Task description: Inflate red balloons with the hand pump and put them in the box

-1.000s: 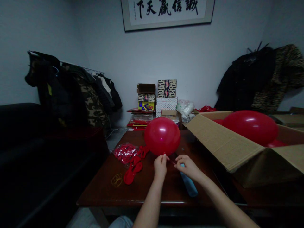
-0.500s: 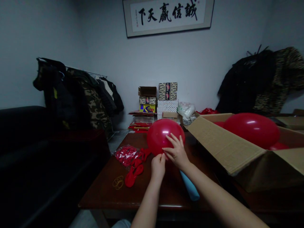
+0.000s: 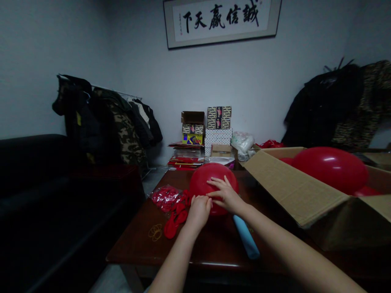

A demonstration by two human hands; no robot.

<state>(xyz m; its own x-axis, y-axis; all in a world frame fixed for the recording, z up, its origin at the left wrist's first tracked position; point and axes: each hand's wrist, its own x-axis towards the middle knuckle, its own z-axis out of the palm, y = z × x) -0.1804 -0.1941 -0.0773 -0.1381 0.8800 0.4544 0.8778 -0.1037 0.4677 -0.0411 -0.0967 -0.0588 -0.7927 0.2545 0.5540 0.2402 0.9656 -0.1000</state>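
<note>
An inflated red balloon [image 3: 203,179] is over the dark wooden table [image 3: 134,244], in front of my hands. My left hand [image 3: 200,209] is closed at the balloon's near side, its fingertips pinched together; the balloon's neck is hidden there. Against the balloon's near surface lies my right hand [image 3: 224,195], its thumb and forefinger meeting the left fingertips, the other fingers spread. A blue cylinder [image 3: 247,240] rests on the table below my right wrist. Left of my hands are uninflated red balloons [image 3: 171,228], a clear bag of red balloons [image 3: 165,197] and thin yellowish rings [image 3: 155,232].
An open cardboard box [image 3: 293,191] holding inflated red balloons [image 3: 331,169] stands at the right. Stacked boxes [image 3: 218,138] and a plastic bag [image 3: 242,142] are behind the table. A black sofa [image 3: 33,171] and hanging coats [image 3: 122,126] are at the left.
The balloon sits a little lower in view. My left wrist has turned and its hand has tilted to the right. The right hand's fingers now point more leftward. The whole view has shifted slightly.
</note>
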